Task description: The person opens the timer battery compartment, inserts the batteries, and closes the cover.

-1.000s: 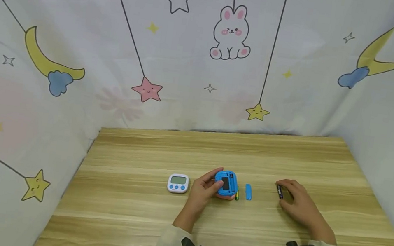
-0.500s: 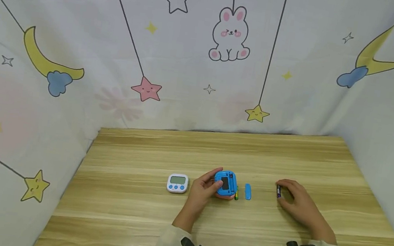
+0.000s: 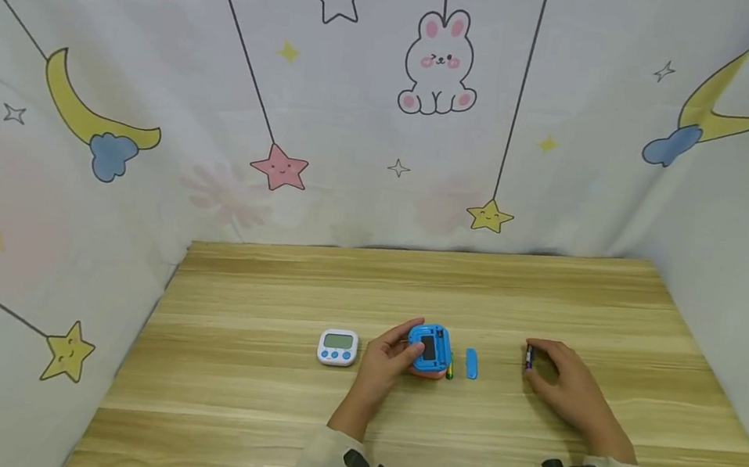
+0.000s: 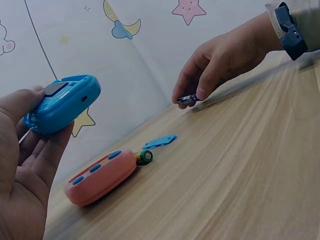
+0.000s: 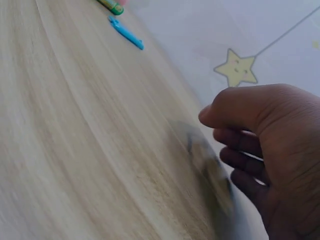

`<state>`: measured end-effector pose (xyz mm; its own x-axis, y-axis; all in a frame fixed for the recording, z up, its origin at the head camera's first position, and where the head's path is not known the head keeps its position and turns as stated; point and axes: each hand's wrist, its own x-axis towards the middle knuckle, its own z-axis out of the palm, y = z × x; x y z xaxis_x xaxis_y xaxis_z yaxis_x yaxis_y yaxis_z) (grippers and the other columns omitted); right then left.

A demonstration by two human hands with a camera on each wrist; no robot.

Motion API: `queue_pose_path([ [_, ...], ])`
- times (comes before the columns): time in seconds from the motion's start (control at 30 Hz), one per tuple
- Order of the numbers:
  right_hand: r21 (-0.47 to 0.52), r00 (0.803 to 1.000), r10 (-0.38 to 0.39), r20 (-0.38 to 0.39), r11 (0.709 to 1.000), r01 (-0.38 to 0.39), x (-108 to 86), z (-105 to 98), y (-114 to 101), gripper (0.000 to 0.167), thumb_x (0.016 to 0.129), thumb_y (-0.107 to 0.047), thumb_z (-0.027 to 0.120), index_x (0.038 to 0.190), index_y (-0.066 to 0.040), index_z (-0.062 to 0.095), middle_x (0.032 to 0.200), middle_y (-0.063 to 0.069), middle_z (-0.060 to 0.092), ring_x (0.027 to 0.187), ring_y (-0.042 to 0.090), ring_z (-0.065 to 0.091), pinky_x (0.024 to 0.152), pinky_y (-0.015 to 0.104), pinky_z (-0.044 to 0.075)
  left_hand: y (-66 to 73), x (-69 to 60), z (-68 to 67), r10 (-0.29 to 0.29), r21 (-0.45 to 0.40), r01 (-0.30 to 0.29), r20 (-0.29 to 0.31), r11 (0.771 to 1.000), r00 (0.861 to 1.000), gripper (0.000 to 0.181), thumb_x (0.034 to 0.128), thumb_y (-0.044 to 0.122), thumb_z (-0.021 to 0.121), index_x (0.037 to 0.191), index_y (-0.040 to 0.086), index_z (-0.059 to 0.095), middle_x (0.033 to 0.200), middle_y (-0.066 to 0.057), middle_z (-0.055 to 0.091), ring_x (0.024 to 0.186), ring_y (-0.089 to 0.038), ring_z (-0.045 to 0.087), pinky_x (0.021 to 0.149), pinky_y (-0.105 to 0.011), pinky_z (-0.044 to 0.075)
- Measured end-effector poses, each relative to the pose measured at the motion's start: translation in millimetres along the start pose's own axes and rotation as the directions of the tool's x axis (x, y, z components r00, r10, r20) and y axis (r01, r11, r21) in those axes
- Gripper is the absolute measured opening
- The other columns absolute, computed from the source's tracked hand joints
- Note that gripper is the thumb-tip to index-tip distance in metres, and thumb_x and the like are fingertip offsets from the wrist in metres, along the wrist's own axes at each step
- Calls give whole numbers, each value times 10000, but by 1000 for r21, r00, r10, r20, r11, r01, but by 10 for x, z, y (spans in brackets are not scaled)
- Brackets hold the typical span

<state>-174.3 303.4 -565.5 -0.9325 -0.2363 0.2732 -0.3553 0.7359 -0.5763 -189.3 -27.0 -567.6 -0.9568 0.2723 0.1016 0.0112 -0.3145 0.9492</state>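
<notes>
My left hand [image 3: 386, 363] holds a blue digital timer [image 3: 430, 348], its back with the uncovered battery compartment facing up. Below it, a pink timer with blue buttons [image 4: 102, 176] lies on the table. A green and yellow battery [image 4: 144, 157] touches or lies close beside the pink timer's end. Just right of that is a small blue battery cover [image 3: 472, 364]. Farther right, my right hand [image 3: 571, 386] pinches a dark battery [image 4: 188, 100] between thumb and fingers, slightly above or at the tabletop. In the right wrist view that battery is hidden behind the hand.
A white timer with blue buttons [image 3: 337, 348] lies left of my left hand. The wood-grain table [image 3: 236, 420] ends at a white cloth backdrop [image 3: 356, 105] printed with rabbits, moons and stars, which also hangs along both sides.
The dark battery has turned a little between the right fingers and now stands straighter in the head view. The left hand and the blue timer have stayed in place.
</notes>
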Motion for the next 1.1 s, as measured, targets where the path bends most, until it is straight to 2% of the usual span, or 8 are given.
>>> queue_pose_path([
  [0.17, 3, 999, -26, -29, 1000, 26, 19, 10, -102, 495, 863, -145, 747, 1319, -66, 573, 1261, 130, 588, 1187, 358, 512, 970, 562, 395, -2, -11, -7, -19, 25, 19, 0, 1000, 1000, 497, 937, 165, 672, 1398, 49, 526, 1321, -149, 584, 1188, -249, 578, 933, -323, 509],
  [0.27, 2, 996, -71, -61, 997, 71, 56, 13, -198, 498, 852, -136, 759, 1313, -69, 584, 1264, 100, 590, 1182, 327, 525, 955, 536, 419, -3, -16, -9, -19, 28, 19, 7, 999, 1000, 494, 941, 161, 668, 1401, 56, 524, 1326, -153, 580, 1190, -251, 577, 937, -332, 507],
  [0.53, 8, 977, -178, -118, 984, 180, 142, 22, -510, 555, 808, -87, 793, 1324, -105, 588, 1294, 33, 580, 1199, 233, 532, 994, 287, 415, -10, -2, -3, -13, 5, 13, 18, 1000, 1000, 493, 947, 154, 657, 1406, 44, 514, 1320, -160, 582, 1187, -263, 579, 920, -359, 518],
  [0.6, 17, 975, -193, -114, 981, 196, 157, 28, -603, 567, 808, -90, 795, 1333, -114, 582, 1304, 41, 571, 1209, 240, 524, 996, 314, 427, -6, 3, -2, -23, 6, 23, 12, 1000, 1000, 493, 945, 139, 657, 1406, 40, 514, 1317, -155, 585, 1181, -252, 583, 915, -353, 522],
  [0.77, 53, 973, -214, -91, 974, 219, 210, 46, -833, 590, 821, -131, 791, 1365, -155, 563, 1347, 77, 540, 1249, 268, 491, 958, 503, 458, 34, 15, -10, -25, 33, 26, -8, 999, 1000, 459, 942, 91, 652, 1384, 39, 539, 1240, -149, 626, 1092, -207, 625, 881, -306, 537],
  [1.0, 95, 965, -250, -77, 962, 257, 286, 87, -1076, 588, 831, -145, 785, 1371, -177, 554, 1380, 45, 506, 1275, 262, 470, 970, 510, 457, 265, -52, 68, 7, 61, -6, -6, 998, 1000, 459, 928, 64, 665, 1362, -10, 535, 1118, -98, 641, 1001, -155, 639, 821, -269, 547],
  [1.1, 113, 962, -262, -81, 956, 270, 324, 116, -1159, 589, 831, -137, 783, 1372, -178, 553, 1375, 52, 510, 1275, 261, 467, 978, 515, 448, 276, -57, 87, 24, 65, -23, -14, 998, 1000, 449, 924, 55, 667, 1346, -24, 534, 1100, -83, 639, 996, -153, 637, 831, -266, 541],
])
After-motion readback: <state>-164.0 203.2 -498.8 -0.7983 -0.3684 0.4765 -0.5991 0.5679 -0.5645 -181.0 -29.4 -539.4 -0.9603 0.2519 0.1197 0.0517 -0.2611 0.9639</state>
